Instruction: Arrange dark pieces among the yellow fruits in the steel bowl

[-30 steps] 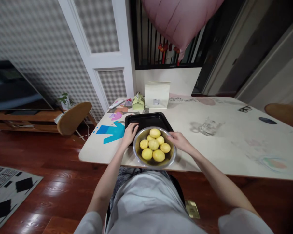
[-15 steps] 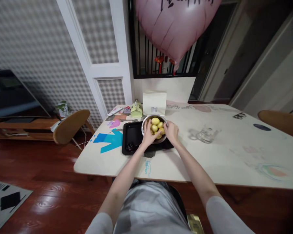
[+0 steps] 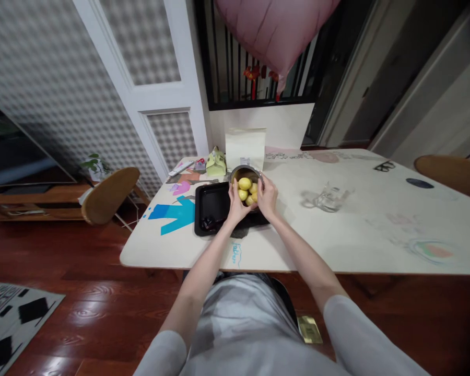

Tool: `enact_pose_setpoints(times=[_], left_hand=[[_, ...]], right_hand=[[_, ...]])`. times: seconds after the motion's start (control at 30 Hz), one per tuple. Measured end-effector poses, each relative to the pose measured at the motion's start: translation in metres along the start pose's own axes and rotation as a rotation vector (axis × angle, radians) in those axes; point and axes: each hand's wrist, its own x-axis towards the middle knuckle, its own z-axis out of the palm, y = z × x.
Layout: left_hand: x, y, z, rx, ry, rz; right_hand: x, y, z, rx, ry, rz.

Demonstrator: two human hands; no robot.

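A metal bowl [image 3: 245, 171] is tilted toward me above the right part of a black baking tray [image 3: 213, 198]. Several yellow oval fruits that look like lemons [image 3: 244, 184] have gathered at its near side. My left hand [image 3: 237, 207] is closed on the bowl's left front side, its thumb by the lower fruits. On the opposite side, my right hand [image 3: 268, 197] grips the right rim. Part of the bowl and some fruits are hidden by my fingers. Something small and dark lies in the tray's near left corner, too dim to name.
A glass pitcher [image 3: 330, 198] stands right of the tray. Behind are a cream paper bag [image 3: 245, 148], a green tissue pack [image 3: 216, 162] and a white remote [image 3: 181, 167]. Glasses [image 3: 384, 166] lie far right on the white table [image 3: 297, 250]. A pink balloon [image 3: 278, 36] hangs above.
The bowl has tipped further toward me, and the fruits have shifted to its near side. My left hand has moved from over the fruits to the bowl's side. The view has tilted down.
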Motion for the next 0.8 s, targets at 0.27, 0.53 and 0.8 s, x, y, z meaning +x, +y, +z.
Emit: enact_pose_setpoints(times=[0.27, 0.53, 0.8], left_hand=[[-0.001, -0.008, 0.0, 0.0, 0.002, -0.076], [0.0, -0.015, -0.002, -0.012, -0.012, -0.056], [-0.002, -0.019, -0.004, -0.029, -0.043, -0.162]], right_hand=[[-0.004, 0.003, 0.006, 0.061, 0.03, -0.056], [-0.005, 0.006, 0.01, 0.038, 0.021, -0.115], [-0.009, 0.012, 0.016, 0.09, 0.106, -0.297]])
